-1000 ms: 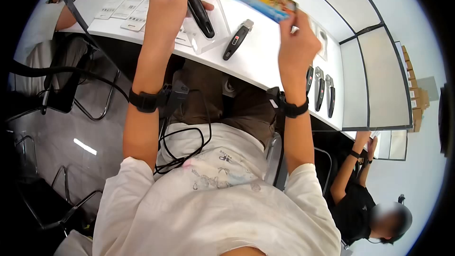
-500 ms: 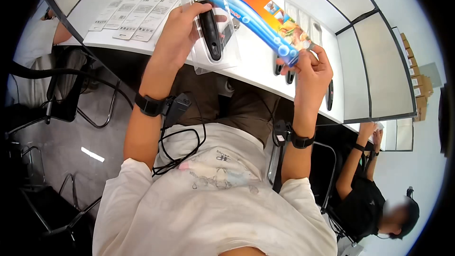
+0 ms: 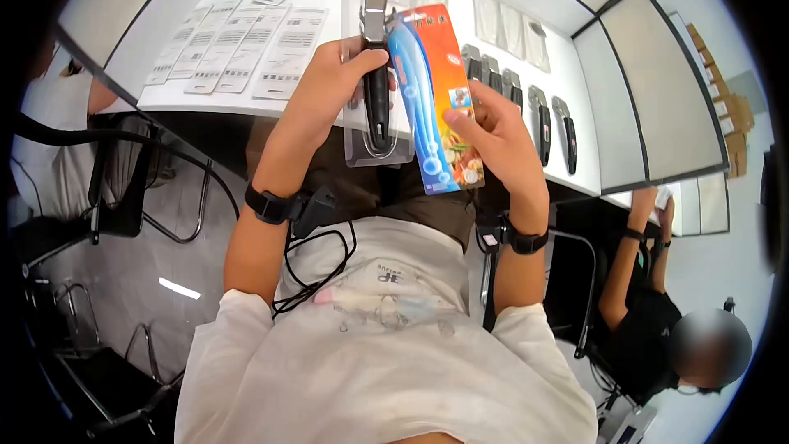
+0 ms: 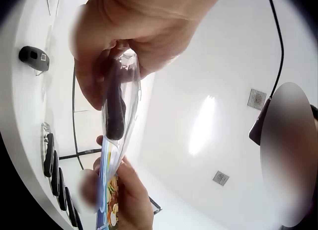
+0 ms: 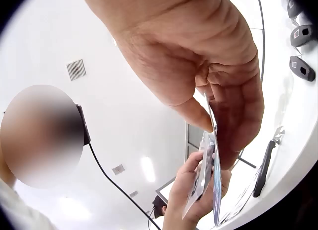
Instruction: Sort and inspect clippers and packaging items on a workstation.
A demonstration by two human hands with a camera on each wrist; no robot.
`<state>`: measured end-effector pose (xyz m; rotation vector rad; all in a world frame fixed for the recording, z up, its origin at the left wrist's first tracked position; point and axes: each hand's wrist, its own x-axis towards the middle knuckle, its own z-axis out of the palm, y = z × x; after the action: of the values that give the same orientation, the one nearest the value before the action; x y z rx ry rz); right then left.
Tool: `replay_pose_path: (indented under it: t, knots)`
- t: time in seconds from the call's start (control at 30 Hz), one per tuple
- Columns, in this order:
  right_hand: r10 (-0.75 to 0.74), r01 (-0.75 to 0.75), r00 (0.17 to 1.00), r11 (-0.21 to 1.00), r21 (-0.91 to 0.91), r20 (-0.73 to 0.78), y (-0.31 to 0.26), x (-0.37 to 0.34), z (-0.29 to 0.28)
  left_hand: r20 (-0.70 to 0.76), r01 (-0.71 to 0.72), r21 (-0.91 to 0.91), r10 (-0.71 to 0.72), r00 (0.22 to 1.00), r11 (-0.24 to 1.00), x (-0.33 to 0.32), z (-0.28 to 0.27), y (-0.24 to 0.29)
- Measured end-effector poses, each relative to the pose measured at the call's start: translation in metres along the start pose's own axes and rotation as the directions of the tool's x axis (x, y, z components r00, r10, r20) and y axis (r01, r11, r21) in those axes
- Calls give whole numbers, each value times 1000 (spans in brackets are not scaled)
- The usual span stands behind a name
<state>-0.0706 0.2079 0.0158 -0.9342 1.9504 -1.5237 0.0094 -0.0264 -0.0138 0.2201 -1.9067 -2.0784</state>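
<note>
My left hand (image 3: 316, 86) grips a clear plastic shell (image 3: 355, 136) over the table's front edge, thumb across the front. Inside the shell lies a black-handled tool (image 3: 376, 107) with a metal head, standing head-up. My right hand (image 3: 505, 140) pinches a printed card (image 3: 431, 90), orange and blue with food pictures, thumb in front and fingers behind. The card stands beside the shell, its upper left corner at the tool's head. In the left wrist view, the black handle (image 4: 115, 111) shows through the plastic, with the card's edge just below it.
Several similar black-handled tools (image 3: 540, 119) lie in a row at the right of the white table. White printed cards (image 3: 246, 45) spread over its left side; clear plastic shells (image 3: 511, 29) lie at the back. Panels (image 3: 608, 107) border the table. Another person (image 3: 633, 304) sits at the right.
My right hand has brought the card in from the back right and turned it more upright beside the shell. My left hand has moved the shell right and nearer my body.
</note>
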Motion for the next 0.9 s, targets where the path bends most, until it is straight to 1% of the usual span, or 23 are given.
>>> replay_pose_path:
  t: [0.03,0.1,0.13,0.17,0.23,0.27,0.3,0.37,0.4,0.43,0.47,0.5,0.53,0.57,0.63,0.67,0.7,0.73,0.77,0.8,0.83,0.87,0.9]
  knots:
    - [10,-9,1000,1000,6,-17,-1,-4,-1,18,9,2,-10,1000,1000,-5,5,2]
    - [9,-9,996,1000,-3,-92,-2,-3,-8,113,47,-65,-40,993,997,-7,12,11]
    - [-119,115,981,993,-36,-155,9,1,-11,167,56,-63,-45,985,996,-5,11,8]
    - [-124,117,973,992,-47,-197,8,-2,-17,180,51,-59,-40,983,997,-4,11,10]
    - [-198,135,934,966,-219,-297,2,-4,-27,266,51,-16,-45,963,999,-7,12,13]
    - [-152,82,930,973,-214,-335,-4,-10,-33,291,36,-3,-34,956,999,-7,12,13]
    - [-212,164,894,974,-153,-395,-4,-11,-32,302,40,-1,-37,953,999,-10,14,11]
    - [-227,198,863,974,-111,-452,-8,-17,-44,297,52,52,-65,953,997,-10,18,12]
    - [-222,193,858,975,-109,-464,-9,-20,-44,323,72,42,-82,943,996,-11,19,12]
    - [-281,286,787,955,-79,-549,-10,-18,-44,333,71,48,-83,939,996,-10,21,13]
    - [-329,379,703,923,-58,-630,-11,-16,-45,386,87,56,-102,917,995,-11,23,13]
    - [-323,379,697,924,-55,-640,-12,-17,-46,437,106,67,-125,891,992,-12,24,12]
    - [-291,430,692,901,54,-661,-14,-18,-48,471,76,113,-121,874,991,-10,24,8]
    - [-255,477,690,864,160,-678,-13,-18,-50,480,81,121,-130,868,989,-10,26,7]
    - [-251,479,685,862,164,-684,-6,-19,-59,547,96,136,-156,823,986,-13,32,6]
    - [-267,515,684,836,189,-679,-5,-18,-61,546,147,125,-192,816,981,-14,35,5]
    - [-284,549,682,808,215,-674,-5,-19,-62,552,150,131,-197,810,980,-14,36,4]
    - [-295,583,675,775,243,-676,-6,-18,-62,587,156,131,-203,784,979,-13,38,3]
    - [-290,585,670,774,245,-683,-4,-17,-63,621,163,132,-209,756,978,-13,39,2]
    - [-290,593,663,767,247,-691,-1,-16,-64,627,202,134,-241,741,970,-15,41,2]
    - [-288,600,656,760,250,-698,2,-15,-64,631,208,142,-250,734,968,-16,42,0]
    - [-290,602,674,749,277,-680,4,-13,-64,648,202,146,-248,720,969,-16,43,-4]
    - [-285,604,667,748,276,-688,6,-13,-63,666,195,148,-244,705,970,-15,45,-7]
